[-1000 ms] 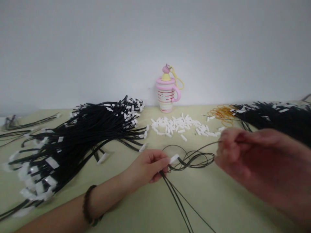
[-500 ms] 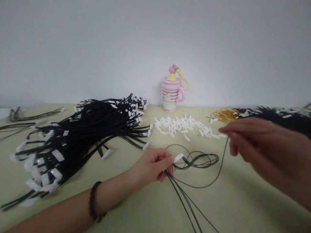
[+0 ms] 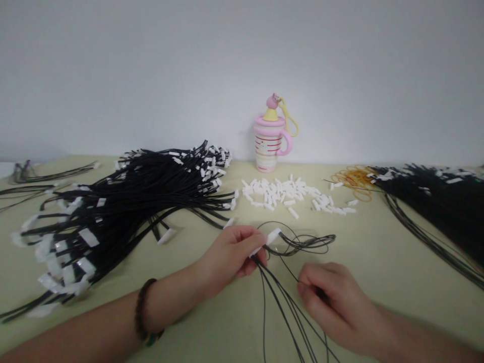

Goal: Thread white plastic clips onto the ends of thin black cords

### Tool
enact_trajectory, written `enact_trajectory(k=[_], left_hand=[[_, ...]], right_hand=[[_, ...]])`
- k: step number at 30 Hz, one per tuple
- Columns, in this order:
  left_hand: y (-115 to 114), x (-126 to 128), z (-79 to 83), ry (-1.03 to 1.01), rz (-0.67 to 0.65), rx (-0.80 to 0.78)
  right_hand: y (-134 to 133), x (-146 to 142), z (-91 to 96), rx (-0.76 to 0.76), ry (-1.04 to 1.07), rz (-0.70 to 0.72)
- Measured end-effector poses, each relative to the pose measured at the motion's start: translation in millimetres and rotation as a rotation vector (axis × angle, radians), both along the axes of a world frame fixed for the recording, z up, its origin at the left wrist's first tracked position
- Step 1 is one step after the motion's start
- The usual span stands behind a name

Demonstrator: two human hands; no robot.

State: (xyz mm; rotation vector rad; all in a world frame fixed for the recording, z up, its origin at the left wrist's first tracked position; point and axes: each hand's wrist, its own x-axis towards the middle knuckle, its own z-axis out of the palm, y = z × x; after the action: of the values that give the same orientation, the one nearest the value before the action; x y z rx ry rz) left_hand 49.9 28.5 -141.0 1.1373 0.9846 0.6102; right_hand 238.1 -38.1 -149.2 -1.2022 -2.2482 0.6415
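Observation:
My left hand (image 3: 244, 252) is closed around a white connector (image 3: 274, 236) and the thin black wires (image 3: 282, 292) that run out of it. Several of those wires trail down toward the near edge, while others form a loose coil (image 3: 313, 243) on the right of the connector. My right hand (image 3: 333, 302) is closed in a pinch on a single black wire (image 3: 289, 268), whose free length reaches up toward the connector. Part of that wire is hidden inside the right fingers.
A pile of black cables (image 3: 143, 191) with white connectors lies at left. Loose white connectors (image 3: 287, 192) are scattered mid-table before a pink-lidded cup (image 3: 266, 146). Orange rubber bands (image 3: 355, 177) lie beside another black wire bundle (image 3: 434, 201) at right.
My right hand has come down and left, closer to my left hand, still pinching a wire. The wire's long arc on the right is gone. My left hand stays nearly in place.

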Motion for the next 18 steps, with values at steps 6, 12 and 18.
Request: enact_trajectory(k=[6,12,18], left_hand=[[1.0,-0.3,1.0,-0.005,-0.027,-0.009],[-0.6,0.5,3.5,0.02,-0.035,-0.016],[-1.3,0.0,3.7,0.046,-0.064,0.013]], right_hand=[[3.3,-0.2,-3.4,-0.023,-0.03,0.015],[5.2,0.0,-2.1,-0.078,0.0,0.008],[6.7,0.7,-0.8,-0.085,0.018,0.04]])
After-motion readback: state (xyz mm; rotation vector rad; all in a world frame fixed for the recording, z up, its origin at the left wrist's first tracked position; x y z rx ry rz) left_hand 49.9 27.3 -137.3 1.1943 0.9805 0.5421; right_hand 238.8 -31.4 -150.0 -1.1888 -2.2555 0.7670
